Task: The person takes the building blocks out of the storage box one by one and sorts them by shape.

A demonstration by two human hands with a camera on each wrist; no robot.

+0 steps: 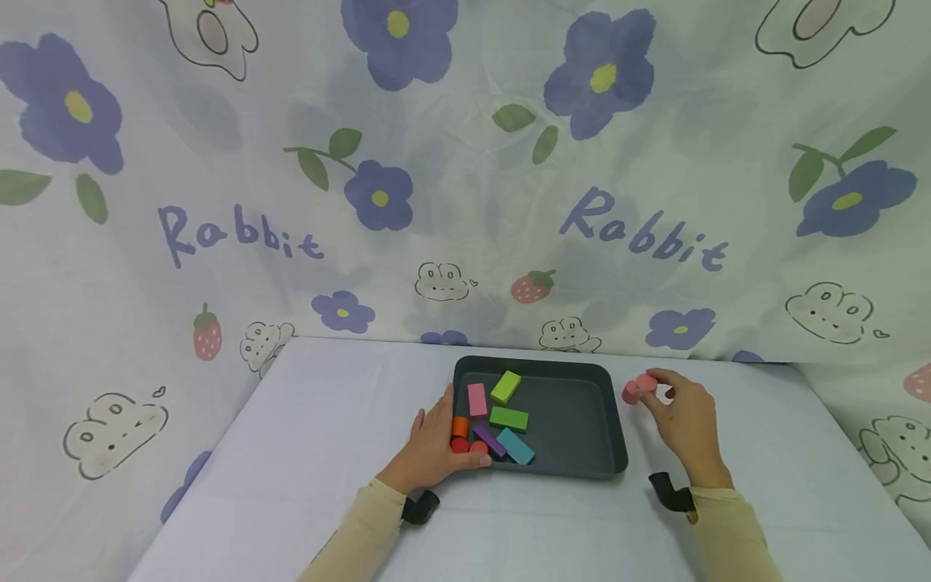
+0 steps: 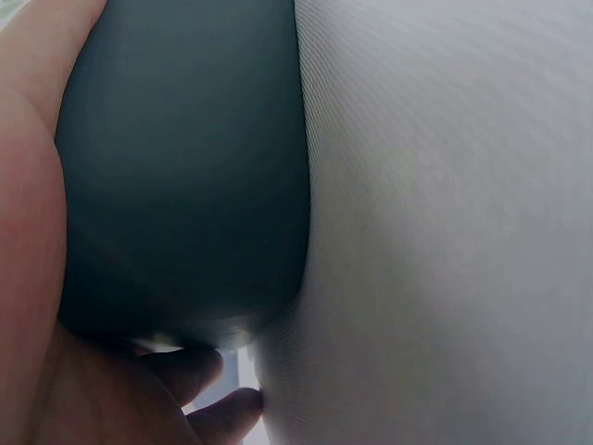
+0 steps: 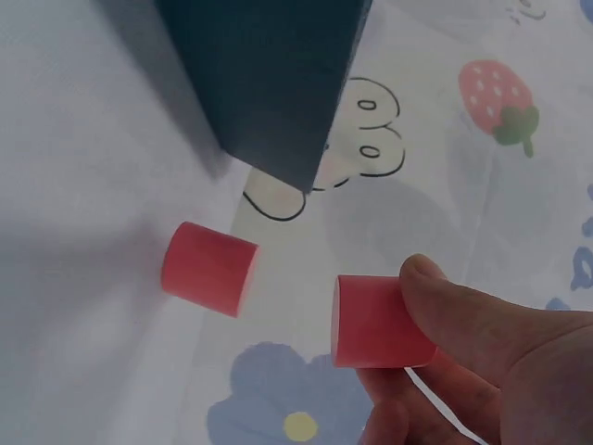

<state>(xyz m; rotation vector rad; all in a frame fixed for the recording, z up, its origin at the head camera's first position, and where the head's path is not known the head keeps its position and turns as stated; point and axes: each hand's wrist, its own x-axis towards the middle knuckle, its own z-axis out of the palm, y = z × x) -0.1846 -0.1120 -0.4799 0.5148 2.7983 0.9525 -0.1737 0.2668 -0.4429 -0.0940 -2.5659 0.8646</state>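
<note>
In the head view, my right hand (image 1: pixel 687 416) pinches a pinkish-red cylinder block (image 1: pixel 646 382) between thumb and fingers, just beyond the tray's right side. A second pinkish-red cylinder (image 3: pixel 208 269) stands on the table close to it, apart from it in the right wrist view. My left hand (image 1: pixel 431 449) rests against the near left corner of the dark grey tray (image 1: pixel 575 420), its fingers extended along the left side and the thumb along the front rim. Beside that hand, an orange cylinder (image 1: pixel 461 428) and two red cylinders (image 1: pixel 459 445) lie in the tray's corner.
Also inside the tray are a pink block (image 1: pixel 476 400), a yellow-green block (image 1: pixel 505 387), a green block (image 1: pixel 509 419), a purple block (image 1: pixel 490 440) and a blue block (image 1: pixel 516 446). A patterned cloth (image 1: pixel 465 202) hangs behind the white table (image 1: pixel 334 420).
</note>
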